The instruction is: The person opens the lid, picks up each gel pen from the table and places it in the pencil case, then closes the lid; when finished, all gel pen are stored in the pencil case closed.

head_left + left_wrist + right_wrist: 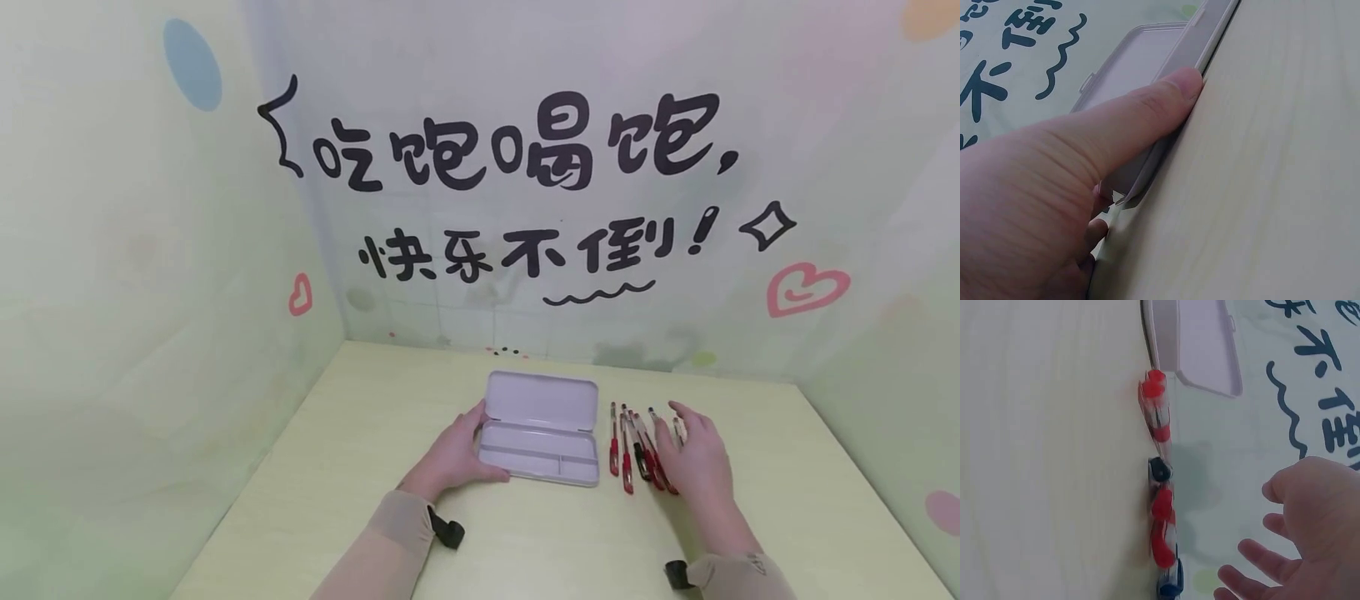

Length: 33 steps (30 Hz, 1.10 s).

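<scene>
A pale lilac pencil case [542, 402] sits with its lid up, its lower tray divided into compartments. At its left end my left hand [453, 454] holds it, the thumb [1166, 94] along the front edge and the fingers partly hidden at the side. Right of the case lie several pens [627, 471], mostly red, along with a black pen [641, 460]. A dark blue pen end [1170, 587] shows in the right wrist view. My right hand [697, 458] hovers over the right side of the pens with spread fingers, holding nothing.
The pale wooden table [337, 467] carries the case and pens. Behind it stands a printed backdrop [480, 200] with large dark lettering, and similar panels close off the left and right sides. A black strap [447, 530] hangs at the left wrist.
</scene>
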{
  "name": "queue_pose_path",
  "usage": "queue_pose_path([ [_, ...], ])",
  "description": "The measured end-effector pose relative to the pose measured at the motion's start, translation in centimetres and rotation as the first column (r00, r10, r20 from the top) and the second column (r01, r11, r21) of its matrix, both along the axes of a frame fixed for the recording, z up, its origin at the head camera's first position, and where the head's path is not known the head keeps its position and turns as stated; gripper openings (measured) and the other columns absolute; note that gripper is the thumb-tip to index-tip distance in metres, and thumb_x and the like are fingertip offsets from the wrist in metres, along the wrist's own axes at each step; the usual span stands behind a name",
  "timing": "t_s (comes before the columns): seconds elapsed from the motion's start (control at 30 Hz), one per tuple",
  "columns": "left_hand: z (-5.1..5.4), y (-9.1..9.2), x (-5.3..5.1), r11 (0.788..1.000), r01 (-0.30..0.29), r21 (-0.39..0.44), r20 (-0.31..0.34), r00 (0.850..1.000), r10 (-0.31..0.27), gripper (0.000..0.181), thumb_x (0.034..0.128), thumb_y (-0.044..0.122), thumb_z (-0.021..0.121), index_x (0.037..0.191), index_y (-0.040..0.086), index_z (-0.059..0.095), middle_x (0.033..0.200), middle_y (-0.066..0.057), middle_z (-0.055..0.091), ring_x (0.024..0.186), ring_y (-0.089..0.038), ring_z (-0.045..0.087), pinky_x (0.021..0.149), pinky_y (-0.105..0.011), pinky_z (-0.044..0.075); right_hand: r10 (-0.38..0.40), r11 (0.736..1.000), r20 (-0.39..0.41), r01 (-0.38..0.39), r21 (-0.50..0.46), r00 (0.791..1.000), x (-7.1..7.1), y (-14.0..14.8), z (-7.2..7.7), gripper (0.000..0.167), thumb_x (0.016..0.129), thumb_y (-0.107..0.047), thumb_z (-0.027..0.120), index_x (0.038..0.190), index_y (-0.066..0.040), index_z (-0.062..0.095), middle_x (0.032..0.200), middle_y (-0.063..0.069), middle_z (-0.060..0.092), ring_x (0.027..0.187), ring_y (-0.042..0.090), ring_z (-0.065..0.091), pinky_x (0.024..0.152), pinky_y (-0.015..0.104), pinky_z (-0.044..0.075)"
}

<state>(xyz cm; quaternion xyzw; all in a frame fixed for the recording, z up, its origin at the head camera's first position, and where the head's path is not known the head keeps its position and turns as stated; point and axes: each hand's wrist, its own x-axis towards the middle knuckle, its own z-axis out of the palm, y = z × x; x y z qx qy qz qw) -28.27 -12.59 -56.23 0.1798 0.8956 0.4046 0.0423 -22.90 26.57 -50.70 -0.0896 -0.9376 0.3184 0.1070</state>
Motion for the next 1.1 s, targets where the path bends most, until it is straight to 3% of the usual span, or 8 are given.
queue_pose_path([
  [0.1,0.1,-0.1,0.1,1.0,0.0,-0.004,-0.001,1.0,0.0,0.143,0.0643,0.048,0.106,0.177,0.023,0.022,0.17,-0.002,0.053,0.166,-0.04,0.037,0.142,-0.059,0.021,-0.034,0.999,0.052,0.034,0.006,0.998,0.5,1.6,-0.4,0.064,0.115,-0.041,0.047,0.167,-0.004,0.04,0.167,0.039,0.037,0.147,0.065,0.042,0.118,0.082,0.041],
  [0.23,0.2,0.0,0.1,1.0,-0.011,-0.01,-0.003,1.0,0.011,0.144,0.0643,0.049,0.106,0.178,0.021,0.021,0.173,-0.005,0.05,0.167,-0.044,0.033,0.14,-0.062,0.024,-0.062,0.996,0.104,0.055,0.066,0.993,1.0,3.4,-0.9,0.064,0.113,-0.035,0.049,0.163,0.005,0.042,0.158,0.043,0.045,0.137,0.066,0.051,0.108,0.079,0.05],
  [0.37,0.2,0.0,0.0,1.0,-0.02,-0.008,0.003,1.0,0.02,0.145,0.0635,0.049,0.106,0.178,0.02,0.021,0.173,-0.006,0.049,0.167,-0.046,0.032,0.14,-0.062,0.024,-0.076,0.991,0.164,0.055,0.125,0.984,1.0,4.5,-1.3,0.066,0.11,-0.034,0.051,0.156,0.014,0.043,0.145,0.046,0.053,0.126,0.066,0.057,0.099,0.074,0.055],
  [0.57,0.2,0.0,0.0,1.0,-0.011,0.004,0.006,1.0,0.011,0.145,0.0637,0.049,0.107,0.178,0.02,0.022,0.172,-0.004,0.051,0.167,-0.045,0.032,0.141,-0.06,0.023,-0.085,0.983,0.242,0.041,0.181,0.966,1.1,5.3,-2.0,0.062,0.107,-0.029,0.053,0.147,0.018,0.052,0.136,0.051,0.056,0.115,0.068,0.062,0.088,0.069,0.061],
  [0.93,0.4,0.0,0.1,1.0,0.005,0.006,0.004,1.0,-0.005,0.144,0.0642,0.046,0.107,0.178,0.023,0.021,0.172,-0.002,0.051,0.167,-0.041,0.035,0.142,-0.058,0.021,-0.102,0.984,0.263,0.058,0.169,0.959,1.3,5.3,-2.2,0.047,0.103,-0.018,0.055,0.135,0.017,0.062,0.128,0.042,0.068,0.105,0.056,0.07,0.078,0.06,0.063],
  [1.1,0.6,0.1,0.1,1.0,-0.005,0.006,0.02,1.0,0.005,0.143,0.0652,0.045,0.107,0.178,0.022,0.021,0.176,-0.006,0.046,0.167,-0.045,0.031,0.141,-0.061,0.024,-0.142,0.981,0.197,0.111,0.161,0.97,1.4,5.1,-1.9,0.044,0.102,-0.017,0.054,0.132,0.014,0.064,0.123,0.04,0.068,0.098,0.051,0.071,0.069,0.055,0.063],
])
